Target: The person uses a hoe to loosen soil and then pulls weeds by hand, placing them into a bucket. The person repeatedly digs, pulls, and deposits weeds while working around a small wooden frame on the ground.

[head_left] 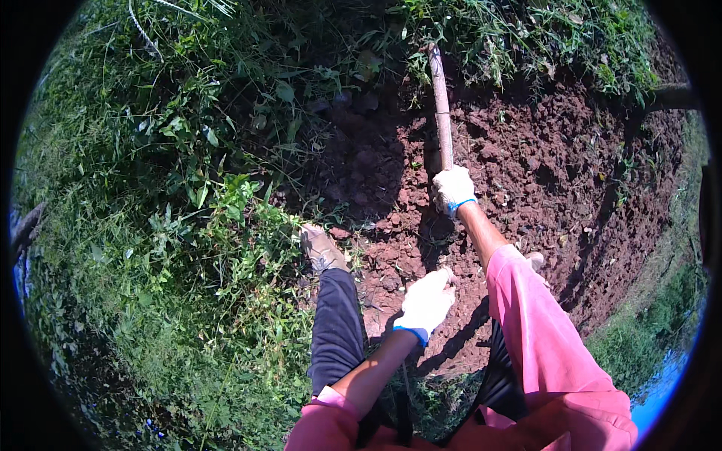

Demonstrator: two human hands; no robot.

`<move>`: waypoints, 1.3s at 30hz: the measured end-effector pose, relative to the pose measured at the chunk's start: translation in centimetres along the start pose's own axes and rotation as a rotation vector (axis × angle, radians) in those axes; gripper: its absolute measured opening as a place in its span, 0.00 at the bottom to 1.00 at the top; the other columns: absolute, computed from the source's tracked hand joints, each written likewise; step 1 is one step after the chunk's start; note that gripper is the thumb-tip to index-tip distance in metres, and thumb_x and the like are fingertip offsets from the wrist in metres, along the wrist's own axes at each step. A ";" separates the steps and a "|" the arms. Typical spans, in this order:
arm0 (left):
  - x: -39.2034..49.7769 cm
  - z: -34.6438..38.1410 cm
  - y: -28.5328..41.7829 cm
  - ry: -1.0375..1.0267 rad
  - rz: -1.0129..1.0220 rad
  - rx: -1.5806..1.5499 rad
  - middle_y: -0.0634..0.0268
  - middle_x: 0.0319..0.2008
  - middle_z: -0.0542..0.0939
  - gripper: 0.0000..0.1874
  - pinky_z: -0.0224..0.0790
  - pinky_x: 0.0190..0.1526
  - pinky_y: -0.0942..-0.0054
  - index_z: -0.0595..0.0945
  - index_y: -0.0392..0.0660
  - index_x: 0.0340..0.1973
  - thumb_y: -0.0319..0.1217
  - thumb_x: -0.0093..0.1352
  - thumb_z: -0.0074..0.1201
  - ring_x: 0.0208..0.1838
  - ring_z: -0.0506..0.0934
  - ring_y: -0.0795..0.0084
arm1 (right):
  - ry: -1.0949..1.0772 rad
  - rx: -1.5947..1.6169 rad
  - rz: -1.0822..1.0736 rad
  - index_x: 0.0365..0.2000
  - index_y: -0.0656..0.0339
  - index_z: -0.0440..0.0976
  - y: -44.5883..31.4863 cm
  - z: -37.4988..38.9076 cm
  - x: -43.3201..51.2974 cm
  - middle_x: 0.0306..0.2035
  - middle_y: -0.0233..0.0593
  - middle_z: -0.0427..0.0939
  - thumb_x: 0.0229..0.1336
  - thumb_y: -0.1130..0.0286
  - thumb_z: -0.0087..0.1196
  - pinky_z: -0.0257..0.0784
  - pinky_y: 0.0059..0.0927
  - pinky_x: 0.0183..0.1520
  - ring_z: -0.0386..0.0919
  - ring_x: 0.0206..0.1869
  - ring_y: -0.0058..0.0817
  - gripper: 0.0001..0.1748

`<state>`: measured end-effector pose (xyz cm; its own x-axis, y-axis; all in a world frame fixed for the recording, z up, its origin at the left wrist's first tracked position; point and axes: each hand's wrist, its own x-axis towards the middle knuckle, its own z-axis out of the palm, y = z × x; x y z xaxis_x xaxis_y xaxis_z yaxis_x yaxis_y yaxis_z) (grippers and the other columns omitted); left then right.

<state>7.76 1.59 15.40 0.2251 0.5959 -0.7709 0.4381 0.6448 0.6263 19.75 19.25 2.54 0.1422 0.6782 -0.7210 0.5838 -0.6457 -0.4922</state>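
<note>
My right hand [454, 189], in a white work glove with a blue cuff, is closed around a wooden tool handle [441, 107]. The handle runs away from me across the soil, and its far end is lost in the grass, so the tool's head is hidden. My left hand [426, 307], in a matching glove, is nearer to my body with its fingers curled. Strong glare washes out that glove, and I cannot tell whether it grips anything. Below both hands lies broken reddish-brown soil [395, 253].
Dense grass and weeds [169, 237] cover the left side, with more grass [536, 39] along the far edge of the dug soil. My left shoe [322, 248] stands where weeds meet soil; my right shoe [535, 260] shows partly beside my sleeve. A dark branch-like object [671, 97] juts in at right.
</note>
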 end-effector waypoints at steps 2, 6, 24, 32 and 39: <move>-0.4 0.4 -1.4 0.036 -0.058 -0.239 0.56 0.30 0.79 0.08 0.69 0.39 0.61 0.77 0.48 0.38 0.31 0.62 0.53 0.36 0.78 0.56 | -0.172 0.246 0.093 0.28 0.57 0.70 -2.8 -0.7 -2.7 0.16 0.29 0.70 0.54 0.66 0.54 0.64 0.22 0.16 0.68 0.15 0.20 0.07; -0.2 0.1 -0.3 0.101 0.079 -0.084 0.57 0.26 0.77 0.10 0.68 0.35 0.66 0.77 0.44 0.39 0.30 0.62 0.51 0.31 0.77 0.60 | -0.256 0.221 0.219 0.22 0.57 0.66 -9.1 -6.3 -3.6 0.12 0.27 0.66 0.54 0.70 0.56 0.60 0.21 0.11 0.64 0.09 0.17 0.10; 1.1 3.3 0.0 0.079 0.042 0.025 0.56 0.26 0.78 0.09 0.69 0.35 0.60 0.78 0.48 0.37 0.32 0.61 0.54 0.32 0.78 0.55 | 0.063 0.390 -0.038 0.30 0.59 0.65 -5.2 -12.8 -11.1 0.16 0.28 0.68 0.51 0.75 0.58 0.61 0.20 0.12 0.65 0.12 0.17 0.11; 1.3 2.9 -0.3 0.069 0.047 0.028 0.53 0.29 0.79 0.09 0.69 0.38 0.57 0.78 0.47 0.36 0.33 0.61 0.51 0.36 0.77 0.50 | 0.049 0.130 0.063 0.28 0.62 0.69 -1.3 -2.1 -8.1 0.21 0.35 0.74 0.47 0.68 0.60 0.70 0.30 0.23 0.73 0.19 0.24 0.11; 0.7 3.0 -1.0 0.000 0.098 0.113 0.54 0.32 0.79 0.09 0.68 0.40 0.56 0.78 0.48 0.33 0.35 0.59 0.51 0.39 0.77 0.52 | -0.085 0.131 0.204 0.29 0.62 0.65 4.5 -4.9 -14.0 0.17 0.33 0.70 0.48 0.75 0.57 0.62 0.23 0.12 0.67 0.12 0.20 0.10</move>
<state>10.11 -0.05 13.88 0.2712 0.6535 -0.7067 0.5091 0.5257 0.6815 24.33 8.52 12.84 0.1754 0.5009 -0.8475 0.4408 -0.8097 -0.3874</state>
